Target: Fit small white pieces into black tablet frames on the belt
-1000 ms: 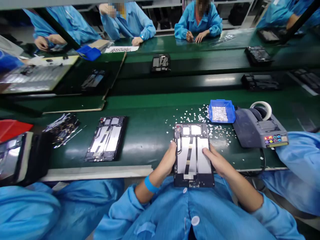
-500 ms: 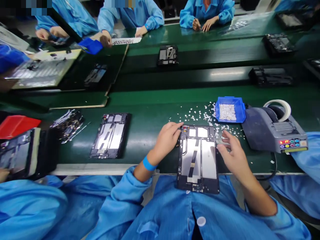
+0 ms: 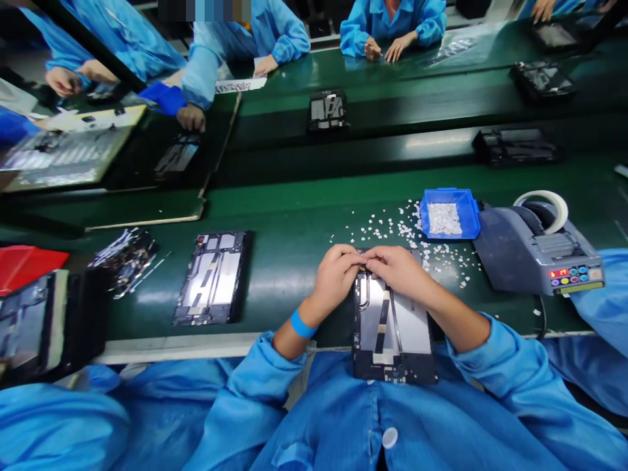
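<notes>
Head view: opened tablet [image 3: 411, 327] extending lengthwise from fingers [image 3: 351, 260] toward wearer [image 3: 338, 418]; left hand [image 3: 336, 280] and right hand [image 3: 400, 269] resting equally near at far-left corner; fingers bunching, cannot tell if gripping.

The single, head-worn camera looks forward and down over the bench [image 3: 289, 261]. The left hand [image 3: 332, 278] and right hand [image 3: 398, 269] are close, just below centre; co-workers [image 3: 426, 25] sit farther off along the top edge.

Left hand [image 3: 336, 278] and right hand [image 3: 396, 269] meet at a tablet [image 3: 412, 327], over its far left corner; another tablet [image 3: 212, 278] lies left; right, a tray [image 3: 471, 220] of white bits [image 3: 444, 218] sits beside a dispenser [image 3: 537, 252].
</notes>
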`<state>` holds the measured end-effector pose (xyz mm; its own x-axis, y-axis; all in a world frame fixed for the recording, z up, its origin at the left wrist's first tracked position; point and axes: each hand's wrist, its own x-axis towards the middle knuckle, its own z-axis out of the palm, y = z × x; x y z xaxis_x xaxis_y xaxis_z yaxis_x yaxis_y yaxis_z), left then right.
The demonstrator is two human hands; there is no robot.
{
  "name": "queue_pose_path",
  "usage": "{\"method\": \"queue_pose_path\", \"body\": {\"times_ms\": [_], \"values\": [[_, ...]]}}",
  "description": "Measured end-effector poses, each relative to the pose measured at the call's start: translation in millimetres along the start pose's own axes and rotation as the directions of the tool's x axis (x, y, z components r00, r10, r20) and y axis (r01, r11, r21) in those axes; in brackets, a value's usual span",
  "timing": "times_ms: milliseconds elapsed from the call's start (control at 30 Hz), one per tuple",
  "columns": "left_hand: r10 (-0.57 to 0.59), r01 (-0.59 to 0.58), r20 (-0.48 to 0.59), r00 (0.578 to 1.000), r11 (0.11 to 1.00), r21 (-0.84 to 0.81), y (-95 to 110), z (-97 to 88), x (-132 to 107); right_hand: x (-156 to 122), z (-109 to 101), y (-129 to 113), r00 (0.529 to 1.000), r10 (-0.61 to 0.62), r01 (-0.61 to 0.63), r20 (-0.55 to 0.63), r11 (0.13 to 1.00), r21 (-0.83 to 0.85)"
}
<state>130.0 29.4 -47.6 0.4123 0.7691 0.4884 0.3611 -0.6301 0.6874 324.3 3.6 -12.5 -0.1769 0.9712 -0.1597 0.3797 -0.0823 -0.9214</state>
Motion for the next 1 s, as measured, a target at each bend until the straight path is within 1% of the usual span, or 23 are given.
{"method": "queue_pose_path", "body": {"times_ms": [67, 100, 167, 233, 300, 367, 433, 500, 567, 667, 767, 833, 900, 1000], "values": [[-0.116, 0.114, -0.037, 0.993, 0.992, -0.059, 6, 4.1, -2, 0, 4, 0, 0.998, 0.024, -0.02, -0.05, 0.997, 0.071], [-0.189, 0.184, -0.042, 0.981, 0.979, -0.089, 9, 5.3, -3, -2, 5, 1, 0.995, 0.039, -0.03, -0.087, 0.994, 0.105], [-0.334, 0.327, -0.025, 0.942, 0.934, -0.147, 18, 5.6, -7, -5, 8, 3, 0.988, 0.066, -0.046, -0.14, 0.988, 0.146], [-0.441, 0.435, 0.015, 0.898, 0.88, -0.189, 27, 4.0, -9, -8, 9, 5, 0.985, 0.066, -0.045, -0.16, 0.991, 0.13], [-0.498, 0.494, 0.034, 0.866, 0.845, -0.207, 33, 2.0, -10, -9, 9, 5, 0.985, 0.038, -0.026, -0.166, 0.997, 0.076], [-0.54, 0.531, 0.024, 0.841, 0.818, -0.219, 36, 1.0, -9, -11, 10, 5, 0.978, -0.02, 0.017, -0.208, 1.0, -0.017], [-0.574, 0.56, 0.016, 0.819, 0.792, -0.245, 37, 1.2, -6, -15, 12, 4, 0.953, -0.123, 0.078, -0.276, 0.983, -0.167], [-0.589, 0.572, 0.014, 0.808, 0.778, -0.261, 38, 2.3, -5, -20, 15, 5, 0.916, -0.249, 0.141, -0.313, 0.933, -0.331], [-0.58, 0.562, -0.005, 0.815, 0.792, -0.24, 39, 3.6, -6, -25, 18, 8, 0.892, -0.336, 0.185, -0.302, 0.881, -0.436], [-0.514, 0.503, -0.047, 0.856, 0.851, -0.151, 43, 4.9, -10, -30, 21, 11, 0.885, -0.368, 0.196, -0.285, 0.85, -0.488], [-0.407, 0.404, -0.071, 0.911, 0.913, -0.056, 46, 4.7, -13, -29, 17, 12, 0.911, -0.342, 0.204, -0.23, 0.859, -0.47], [-0.341, 0.341, -0.067, 0.938, 0.94, -0.012, 46, 4.1, -14, -27, 10, 11, 0.935, -0.309, 0.206, -0.172, 0.872, -0.445], [-0.297, 0.298, -0.058, 0.953, 0.954, 0.019, 46, 3.5, -14, -26, 6, 9, 0.953, -0.271, 0.189, -0.137, 0.883, -0.43], [-0.294, 0.296, -0.051, 0.954, 0.955, 0.034, 46, 3.9, -13, -26, 10, 7, 0.958, -0.24, 0.154, -0.157, 0.894, -0.421]]}}
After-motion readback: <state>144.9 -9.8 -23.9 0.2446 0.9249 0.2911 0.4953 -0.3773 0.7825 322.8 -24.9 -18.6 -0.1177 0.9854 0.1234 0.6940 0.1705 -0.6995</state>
